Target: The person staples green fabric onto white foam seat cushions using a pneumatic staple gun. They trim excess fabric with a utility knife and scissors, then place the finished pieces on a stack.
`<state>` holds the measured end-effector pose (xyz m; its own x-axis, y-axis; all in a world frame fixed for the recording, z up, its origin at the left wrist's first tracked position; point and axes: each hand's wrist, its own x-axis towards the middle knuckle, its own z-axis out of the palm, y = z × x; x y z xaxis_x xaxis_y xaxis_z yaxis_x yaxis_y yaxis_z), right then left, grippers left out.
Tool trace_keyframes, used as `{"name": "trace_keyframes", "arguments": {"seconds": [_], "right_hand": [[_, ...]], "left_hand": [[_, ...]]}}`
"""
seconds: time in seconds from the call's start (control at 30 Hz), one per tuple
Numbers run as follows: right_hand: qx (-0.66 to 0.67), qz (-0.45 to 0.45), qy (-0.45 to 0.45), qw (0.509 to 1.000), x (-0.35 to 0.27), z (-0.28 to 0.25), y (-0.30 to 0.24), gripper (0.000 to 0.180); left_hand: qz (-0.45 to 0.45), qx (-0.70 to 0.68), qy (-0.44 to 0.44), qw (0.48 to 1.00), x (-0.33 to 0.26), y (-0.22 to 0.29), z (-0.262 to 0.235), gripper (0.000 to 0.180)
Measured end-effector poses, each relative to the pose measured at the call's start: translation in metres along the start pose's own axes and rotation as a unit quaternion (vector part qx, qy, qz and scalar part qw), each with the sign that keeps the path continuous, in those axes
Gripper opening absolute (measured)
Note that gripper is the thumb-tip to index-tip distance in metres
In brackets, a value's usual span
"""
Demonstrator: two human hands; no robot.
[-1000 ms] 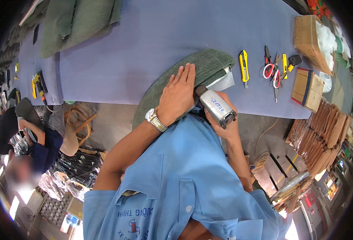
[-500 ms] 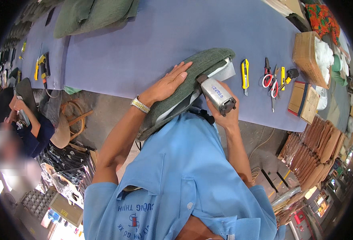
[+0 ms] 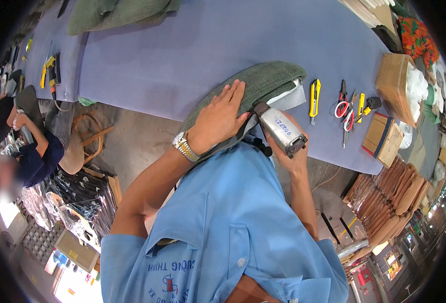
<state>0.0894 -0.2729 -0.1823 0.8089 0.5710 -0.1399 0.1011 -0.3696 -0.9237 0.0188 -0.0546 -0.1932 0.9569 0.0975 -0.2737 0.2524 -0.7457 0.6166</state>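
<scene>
A dark green fabric-covered cushion [image 3: 263, 76] leans upright along the near edge of the table, with white lining showing at its right end. Across its upper side lies my left hand [image 3: 219, 118], fingers stretched out flat and thumb toward the cushion's near edge. My right hand [image 3: 296, 146] is wrapped round a silver-grey staple gun [image 3: 278, 126]. The dark nose of the staple gun meets the cushion's fabric edge beside my left thumb. Most of my right hand's fingers are hidden behind the tool.
Right of the cushion lie a yellow utility knife [image 3: 314, 98], red-handled scissors [image 3: 348, 118] and other hand tools. Beyond them stand a cardboard box [image 3: 392, 81] with white stuffing and a smaller box [image 3: 382, 136]. Green fabric [image 3: 117, 17] and a yellow-black air tool [image 3: 53, 70] lie left. A co-worker [image 3: 41, 151] sits far left.
My left hand has slid along the cushion toward the staple gun, its thumb now near the tool's nose. The staple gun stays in my right hand at the fabric edge.
</scene>
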Motion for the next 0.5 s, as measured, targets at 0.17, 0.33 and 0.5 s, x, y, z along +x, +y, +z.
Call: {"name": "trace_keyframes", "arguments": {"seconds": [0.17,0.33,0.5], "right_hand": [[-0.028,-0.001,-0.01,1.0,0.002,0.001,-0.011,0.054],[-0.031,0.016,0.008,0.999,0.003,0.008,-0.011,0.055],[-0.028,0.002,0.018,0.999,-0.004,0.006,-0.01,0.054]], "left_hand": [[0.003,0.005,0.032,0.999,-0.003,0.002,0.01,0.077],[-0.015,0.01,0.035,0.999,0.001,0.006,0.011,0.077],[-0.005,0.012,0.033,0.999,0.0,0.007,0.01,0.079]]}}
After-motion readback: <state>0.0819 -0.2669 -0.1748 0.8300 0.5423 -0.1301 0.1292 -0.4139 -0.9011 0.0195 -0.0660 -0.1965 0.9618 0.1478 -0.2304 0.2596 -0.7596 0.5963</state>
